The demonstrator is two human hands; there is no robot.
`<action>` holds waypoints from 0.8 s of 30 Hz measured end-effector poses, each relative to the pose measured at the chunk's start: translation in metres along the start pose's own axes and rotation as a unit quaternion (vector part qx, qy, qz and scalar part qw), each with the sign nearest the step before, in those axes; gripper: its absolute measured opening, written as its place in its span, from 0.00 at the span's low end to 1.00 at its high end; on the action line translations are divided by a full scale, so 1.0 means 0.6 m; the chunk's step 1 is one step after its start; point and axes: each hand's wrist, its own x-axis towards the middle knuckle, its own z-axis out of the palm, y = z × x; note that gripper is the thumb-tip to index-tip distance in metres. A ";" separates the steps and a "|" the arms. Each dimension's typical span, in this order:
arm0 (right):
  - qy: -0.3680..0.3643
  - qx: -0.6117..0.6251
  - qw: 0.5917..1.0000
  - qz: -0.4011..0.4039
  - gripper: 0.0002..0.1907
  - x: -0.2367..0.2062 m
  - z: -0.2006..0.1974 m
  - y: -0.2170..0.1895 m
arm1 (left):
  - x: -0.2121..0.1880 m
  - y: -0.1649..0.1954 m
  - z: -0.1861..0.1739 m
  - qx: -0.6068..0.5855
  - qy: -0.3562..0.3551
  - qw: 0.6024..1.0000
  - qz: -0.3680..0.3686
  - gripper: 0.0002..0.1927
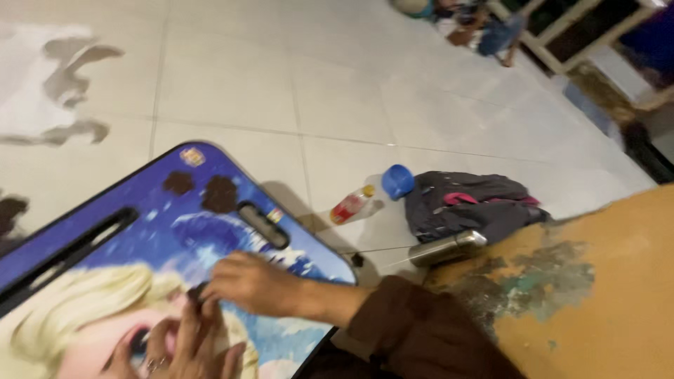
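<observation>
Right hand (246,281), brown sleeve, pinched a small dark brown lump (199,291) against the blue cartoon-printed lap table (168,238), low on its top. Left hand (179,347), fingers loosely curled, touched that same lump from below; whether it held it couldn't be told. More brown blobs (210,191) sat near the table's top edge. Steel flask (448,247) and dark bag (470,203) lay on the white tiled floor (281,84).

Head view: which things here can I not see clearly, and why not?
- Dark lump between the fingers: mostly covered by the right hand.
- Left hand: cut off by the bottom edge; open or closed, I cannot tell.
- Lap table: its left and lower parts leave the picture.
- Person at the top: cut by the edge and blurred.
- Small dark bit on the floor: too small to tell.
</observation>
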 end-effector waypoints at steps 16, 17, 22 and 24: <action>0.016 0.042 0.998 -0.042 0.12 0.020 0.057 0.023 | 0.043 -0.007 0.051 0.038 -0.106 0.994 -0.014 0.40; 0.013 0.050 0.998 -0.046 0.13 0.030 0.067 0.023 | 0.043 -0.006 0.051 0.036 -0.106 0.994 -0.012 0.39; 0.008 0.046 0.998 -0.041 0.12 0.026 0.057 0.019 | 0.042 -0.010 0.046 0.039 -0.116 0.992 -0.016 0.39; 0.007 0.051 0.998 -0.030 0.11 0.004 0.033 0.018 | 0.042 -0.011 0.040 0.036 -0.119 0.992 -0.021 0.38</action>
